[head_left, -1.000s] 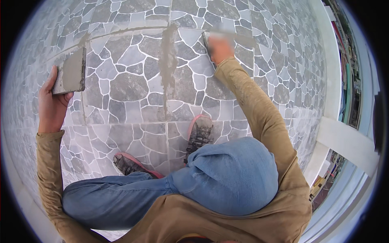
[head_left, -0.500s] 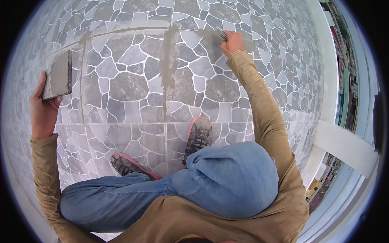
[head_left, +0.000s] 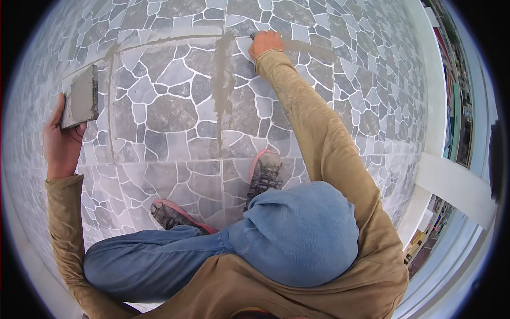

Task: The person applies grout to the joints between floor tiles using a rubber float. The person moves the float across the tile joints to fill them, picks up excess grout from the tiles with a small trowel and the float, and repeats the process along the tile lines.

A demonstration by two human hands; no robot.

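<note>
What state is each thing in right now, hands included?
Board, held, its upper face largely coated with grey paste.
Left hand, closed on the board's near end.
Right hand, closed around a tool.
Tool, mostly hidden.
Middle tile seam, unevenly smeared with paste.
Shoes, dirty.
Jeans, bent at the knee.

No readable text, no legible labels, numbers, brands or signs

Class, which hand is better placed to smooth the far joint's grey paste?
Probably the right hand, at that joint with a mostly hidden tool; the left hand holds a board bearing paste.
</note>
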